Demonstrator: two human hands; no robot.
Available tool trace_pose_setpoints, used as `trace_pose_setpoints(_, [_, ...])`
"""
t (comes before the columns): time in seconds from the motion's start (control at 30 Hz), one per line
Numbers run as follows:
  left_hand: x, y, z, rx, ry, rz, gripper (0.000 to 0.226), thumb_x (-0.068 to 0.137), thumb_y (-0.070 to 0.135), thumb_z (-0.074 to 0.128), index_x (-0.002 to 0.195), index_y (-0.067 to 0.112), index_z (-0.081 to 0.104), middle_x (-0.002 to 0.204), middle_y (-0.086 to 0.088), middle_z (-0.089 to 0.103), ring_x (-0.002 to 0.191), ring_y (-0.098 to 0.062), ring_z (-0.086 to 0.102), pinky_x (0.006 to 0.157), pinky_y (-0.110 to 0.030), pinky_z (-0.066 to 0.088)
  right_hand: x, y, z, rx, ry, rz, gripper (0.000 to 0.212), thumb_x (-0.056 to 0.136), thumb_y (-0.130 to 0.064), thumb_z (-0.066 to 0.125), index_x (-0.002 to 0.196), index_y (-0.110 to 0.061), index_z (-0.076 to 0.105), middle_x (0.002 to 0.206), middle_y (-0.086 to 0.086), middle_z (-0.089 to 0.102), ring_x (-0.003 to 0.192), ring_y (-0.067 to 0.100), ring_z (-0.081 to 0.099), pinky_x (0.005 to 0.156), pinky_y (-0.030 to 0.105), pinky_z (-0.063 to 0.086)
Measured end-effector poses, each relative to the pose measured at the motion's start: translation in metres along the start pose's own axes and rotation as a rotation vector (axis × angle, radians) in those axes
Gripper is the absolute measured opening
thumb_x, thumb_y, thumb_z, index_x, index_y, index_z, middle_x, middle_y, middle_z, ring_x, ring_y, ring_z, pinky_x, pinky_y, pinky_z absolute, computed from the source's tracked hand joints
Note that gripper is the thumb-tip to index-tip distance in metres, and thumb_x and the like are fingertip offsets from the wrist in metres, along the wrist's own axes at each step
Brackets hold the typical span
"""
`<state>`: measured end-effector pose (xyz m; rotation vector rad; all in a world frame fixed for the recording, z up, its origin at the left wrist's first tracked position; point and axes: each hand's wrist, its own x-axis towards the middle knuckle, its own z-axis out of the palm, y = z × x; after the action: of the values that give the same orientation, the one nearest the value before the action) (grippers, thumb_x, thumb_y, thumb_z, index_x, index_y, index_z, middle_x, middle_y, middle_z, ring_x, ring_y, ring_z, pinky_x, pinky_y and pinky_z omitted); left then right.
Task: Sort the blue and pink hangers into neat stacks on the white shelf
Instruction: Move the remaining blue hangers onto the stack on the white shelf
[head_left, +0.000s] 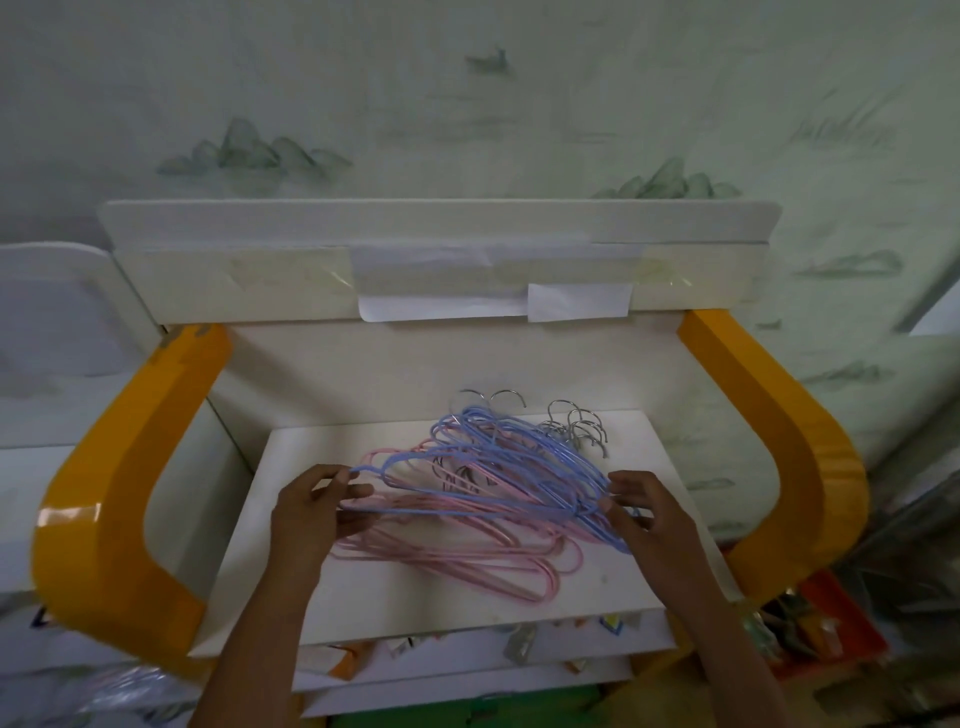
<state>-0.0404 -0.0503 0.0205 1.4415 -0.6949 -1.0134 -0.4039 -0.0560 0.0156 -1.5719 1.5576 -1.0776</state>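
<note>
On the white shelf (363, 597), your left hand (317, 512) and right hand (641, 512) pinch the ends of the blue hangers (498, 467) above the pink hangers (467, 551); next, lift the blue ones free.

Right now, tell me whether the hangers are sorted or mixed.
Mixed. Blue hangers lie fanned across pink hangers in one pile on the shelf; both hands, left and right, grip blue ones.

Two bare forearms reached up from the lower edge of the view, with no sleeve on either as far as the frame showed. The left hand (317, 506) and the right hand (647, 512) wore no gloves. No ring, watch or band showed on the fingers or wrists.
</note>
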Motion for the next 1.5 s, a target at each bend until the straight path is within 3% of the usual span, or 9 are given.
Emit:
trace_pose_setpoints(0.13, [-0.003,0.002,-0.013,-0.07,0.045,0.035,0.017,0.1,0.014,0.052,0.094,0.006,0.065,0.082,-0.019,0.071,0.059,-0.027,0.071,0.051,-0.027,0.057,0.001,0.006,0.0,-0.025,0.01,0.002,0.028,0.092,-0.025,0.067,0.119,-0.025,0.06,0.111,-0.012,0.064,0.099,-0.006,0.06,0.077,0.015,0.045])
trace_pose_setpoints(0.3, [-0.011,0.005,-0.017,-0.145,0.06,0.043,0.015,0.1,0.017,0.053,0.096,0.008,0.064,0.088,-0.016,0.071,0.062,-0.023,0.071,0.055,-0.026,0.058,0.007,0.022,0.003,-0.132,0.023,0.01,0.028,0.093,-0.025,0.064,0.121,-0.024,0.06,0.114,-0.005,0.063,0.102,0.011,0.061,0.085,0.028,0.048])
trace_pose_setpoints(0.47, [-0.018,0.006,-0.012,-0.181,0.063,0.036,0.015,0.1,0.016,0.052,0.099,0.008,0.064,0.089,-0.015,0.072,0.062,-0.022,0.071,0.055,-0.026,0.058,0.019,0.028,0.013,-0.282,-0.02,0.006,0.031,0.094,-0.017,0.065,0.124,-0.011,0.061,0.112,0.004,0.06,0.098,0.014,0.059,0.085,0.024,0.044])
trace_pose_setpoints(0.63, [-0.023,0.009,-0.011,-0.198,0.065,0.038,0.016,0.1,0.016,0.052,0.104,0.005,0.063,0.09,-0.014,0.072,0.062,-0.022,0.071,0.056,-0.026,0.057,0.03,0.034,0.029,-0.374,-0.013,0.024,0.028,0.09,-0.026,0.068,0.117,-0.018,0.064,0.096,-0.001,0.059,0.093,0.022,0.063,0.086,0.044,0.053])
trace_pose_setpoints(0.83, [-0.026,0.013,-0.021,-0.22,0.091,0.049,0.015,0.1,0.017,0.052,0.103,0.007,0.063,0.087,-0.011,0.073,0.064,-0.023,0.071,0.057,-0.026,0.058,0.038,0.032,0.033,-0.457,0.089,0.019,0.018,0.088,-0.02,0.071,0.106,-0.02,0.068,0.091,0.001,0.065,0.092,0.028,0.062,0.077,0.037,0.046])
trace_pose_setpoints(1.0, [-0.03,0.019,-0.027,-0.238,0.121,0.064,0.015,0.1,0.016,0.051,0.101,0.007,0.063,0.078,-0.006,0.073,0.062,-0.02,0.07,0.057,-0.025,0.059,0.033,0.011,0.027,-0.09,0.086,0.027,0.006,0.094,-0.014,0.063,0.093,-0.018,0.067,0.078,-0.001,0.072,0.072,0.017,0.07,0.063,0.022,0.049])
trace_pose_setpoints(1.13, [-0.035,0.022,-0.029,-0.244,0.119,0.088,0.015,0.101,0.015,0.05,0.102,0.007,0.063,0.081,-0.008,0.072,0.064,-0.021,0.071,0.058,-0.026,0.059,0.021,-0.006,0.024,0.368,0.038,0.084,0.007,0.098,-0.008,0.057,0.102,-0.007,0.063,0.081,0.015,0.074,0.072,0.033,0.073,0.066,0.035,0.06])
trace_pose_setpoints(1.5, [-0.057,0.029,-0.046,-0.239,0.158,0.145,0.02,0.1,0.013,0.05,0.111,0.0,0.061,0.085,-0.012,0.07,0.068,-0.03,0.069,0.063,-0.029,0.061,-0.006,-0.012,0.023,0.457,-0.016,-0.001,0.014,0.1,-0.008,0.051,0.107,0.0,0.061,0.084,0.022,0.071,0.075,0.039,0.072,0.069,0.039,0.061])
